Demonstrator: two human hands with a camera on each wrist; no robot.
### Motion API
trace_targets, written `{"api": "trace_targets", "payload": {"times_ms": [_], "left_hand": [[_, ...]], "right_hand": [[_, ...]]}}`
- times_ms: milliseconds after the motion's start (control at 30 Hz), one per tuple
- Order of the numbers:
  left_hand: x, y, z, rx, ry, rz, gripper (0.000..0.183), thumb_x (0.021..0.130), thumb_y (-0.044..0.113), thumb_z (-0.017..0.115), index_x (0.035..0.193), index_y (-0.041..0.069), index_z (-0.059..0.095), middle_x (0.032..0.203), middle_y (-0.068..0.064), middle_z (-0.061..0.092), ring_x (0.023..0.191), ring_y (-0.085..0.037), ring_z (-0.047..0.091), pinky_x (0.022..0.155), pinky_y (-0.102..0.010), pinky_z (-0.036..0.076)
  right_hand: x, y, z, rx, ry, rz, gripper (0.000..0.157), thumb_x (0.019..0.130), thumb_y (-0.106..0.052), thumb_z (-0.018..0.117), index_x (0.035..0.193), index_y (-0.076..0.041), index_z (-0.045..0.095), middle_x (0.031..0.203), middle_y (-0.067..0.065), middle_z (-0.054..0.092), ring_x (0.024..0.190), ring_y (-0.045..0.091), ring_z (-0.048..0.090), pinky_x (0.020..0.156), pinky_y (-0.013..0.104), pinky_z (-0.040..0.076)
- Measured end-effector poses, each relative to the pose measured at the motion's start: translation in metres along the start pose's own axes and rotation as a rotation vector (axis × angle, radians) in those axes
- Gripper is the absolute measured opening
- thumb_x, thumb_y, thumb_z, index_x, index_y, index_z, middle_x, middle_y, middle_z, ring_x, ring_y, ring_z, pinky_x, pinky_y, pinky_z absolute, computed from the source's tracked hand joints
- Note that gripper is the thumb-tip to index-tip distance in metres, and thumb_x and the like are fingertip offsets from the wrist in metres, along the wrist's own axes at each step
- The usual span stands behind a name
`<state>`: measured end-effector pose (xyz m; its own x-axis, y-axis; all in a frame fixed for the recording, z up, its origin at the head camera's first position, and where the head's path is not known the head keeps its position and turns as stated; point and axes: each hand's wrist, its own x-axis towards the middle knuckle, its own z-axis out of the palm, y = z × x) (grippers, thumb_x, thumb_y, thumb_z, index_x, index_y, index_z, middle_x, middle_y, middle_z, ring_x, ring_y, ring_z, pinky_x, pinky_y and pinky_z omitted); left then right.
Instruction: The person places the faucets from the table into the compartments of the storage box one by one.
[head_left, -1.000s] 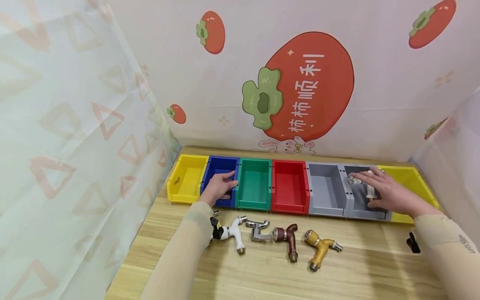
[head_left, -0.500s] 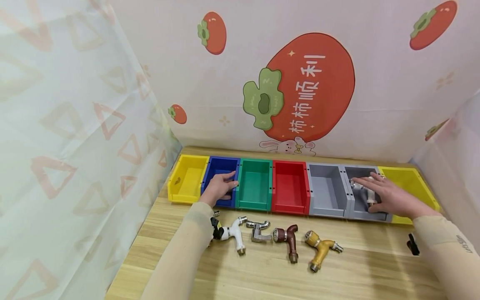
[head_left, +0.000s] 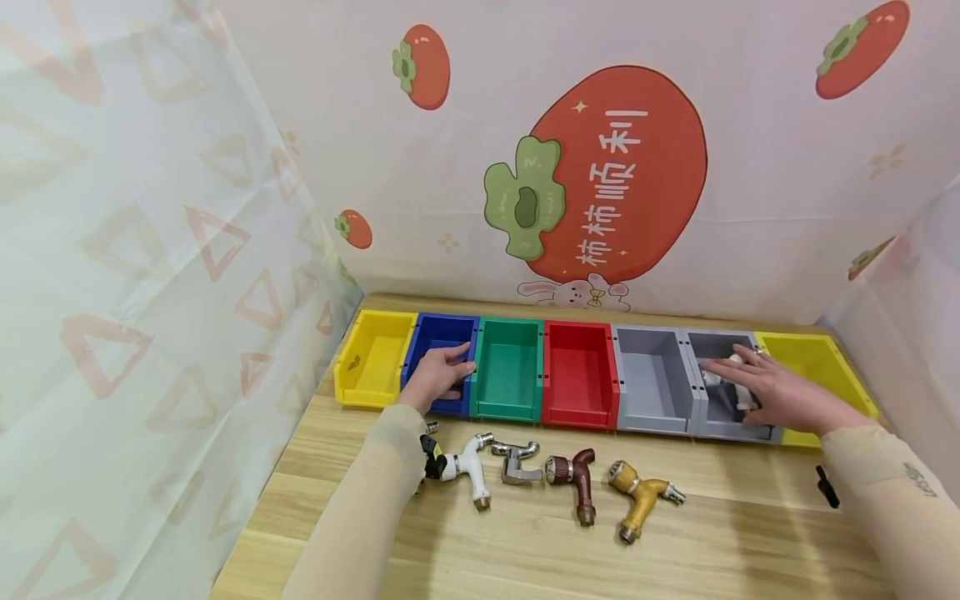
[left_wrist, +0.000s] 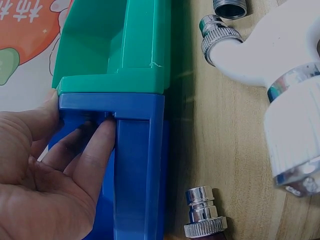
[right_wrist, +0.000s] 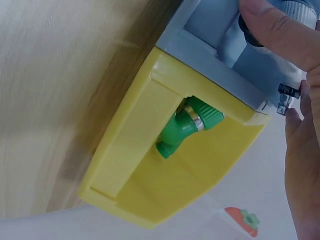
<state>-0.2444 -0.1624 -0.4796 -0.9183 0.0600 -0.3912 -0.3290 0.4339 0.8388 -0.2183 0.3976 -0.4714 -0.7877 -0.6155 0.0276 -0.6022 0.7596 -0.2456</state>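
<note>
My left hand (head_left: 438,375) pinches the wall where the blue bin (left_wrist: 132,175) meets the green bin (left_wrist: 115,82), fingers inside the blue one and thumb on the far side. On the right, my right hand (head_left: 787,392) holds a white tap (head_left: 744,393) down inside the dark grey bin (head_left: 731,429). The thumb lies along one side of the tap in the right wrist view, while part of the tap is hidden behind the hand. Beside that bin, the right yellow bin (right_wrist: 200,170) contains a green tap (right_wrist: 180,127).
Other taps lie on the wooden table before the bins: a white one (head_left: 472,467), a chrome one (head_left: 517,460), a brown one (head_left: 581,483) and a yellow one (head_left: 640,496). A red bin (head_left: 577,367) and light grey bin (head_left: 652,375) stand mid-row. Printed cloth hangs behind.
My right hand has shifted slightly right and turned the white tap, which now shows less beneath the fingers. The left hand has stayed on the bin wall.
</note>
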Motion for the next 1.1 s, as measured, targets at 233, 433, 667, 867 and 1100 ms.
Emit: {"api": "trace_targets", "payload": {"times_ms": [233, 433, 667, 867, 1100], "left_hand": [[0.001, -0.001, 0.0, 0.003, 0.002, -0.005, 0.059, 0.102, 0.028, 0.064, 0.157, 0.034, 0.042, 0.148, -0.007, 0.058, 0.131, -0.029, 0.059, 0.091, -0.043, 0.06], [0.003, -0.003, 0.001, -0.001, -0.001, 0.0, 0.059, 0.102, 0.028, 0.064, 0.157, 0.034, 0.042, 0.148, -0.006, 0.058, 0.131, -0.028, 0.059, 0.091, -0.044, 0.059], [0.003, -0.003, 0.001, 0.0, -0.01, 0.005, 0.058, 0.103, 0.029, 0.064, 0.157, 0.035, 0.042, 0.148, -0.006, 0.057, 0.131, -0.029, 0.059, 0.09, -0.043, 0.06], [0.001, -0.001, 0.0, -0.008, -0.008, 0.002, 0.058, 0.103, 0.029, 0.064, 0.157, 0.035, 0.042, 0.148, -0.005, 0.058, 0.131, -0.029, 0.059, 0.091, -0.043, 0.06], [0.002, -0.001, -0.001, 0.0, -0.004, -0.007, 0.058, 0.103, 0.029, 0.063, 0.156, 0.035, 0.042, 0.149, -0.006, 0.057, 0.131, -0.028, 0.059, 0.09, -0.043, 0.06]], "right_hand": [[0.004, -0.004, -0.005, -0.025, -0.062, 0.025, 0.114, 0.063, -0.003, 0.095, 0.159, -0.026, 0.039, 0.149, 0.026, 0.051, 0.142, 0.055, 0.031, 0.089, 0.055, 0.057], [0.007, -0.004, 0.0, -0.049, -0.028, 0.007, 0.098, 0.077, -0.015, 0.089, 0.159, -0.021, 0.037, 0.145, 0.036, 0.048, 0.123, 0.055, 0.055, 0.064, 0.035, 0.059], [0.006, -0.004, 0.004, -0.092, 0.053, -0.006, 0.086, 0.083, -0.027, 0.086, 0.156, -0.013, 0.042, 0.141, 0.029, 0.056, 0.118, 0.053, 0.058, 0.087, 0.064, 0.054], [0.007, -0.018, -0.002, -0.082, 0.08, 0.049, 0.087, 0.085, -0.033, 0.084, 0.158, -0.018, 0.04, 0.144, 0.028, 0.053, 0.129, 0.056, 0.048, 0.096, 0.073, 0.044], [0.003, -0.047, 0.005, -0.101, 0.198, -0.035, 0.093, 0.078, -0.03, 0.088, 0.158, -0.018, 0.041, 0.143, 0.027, 0.055, 0.128, 0.058, 0.048, 0.117, 0.066, 0.028]]}}
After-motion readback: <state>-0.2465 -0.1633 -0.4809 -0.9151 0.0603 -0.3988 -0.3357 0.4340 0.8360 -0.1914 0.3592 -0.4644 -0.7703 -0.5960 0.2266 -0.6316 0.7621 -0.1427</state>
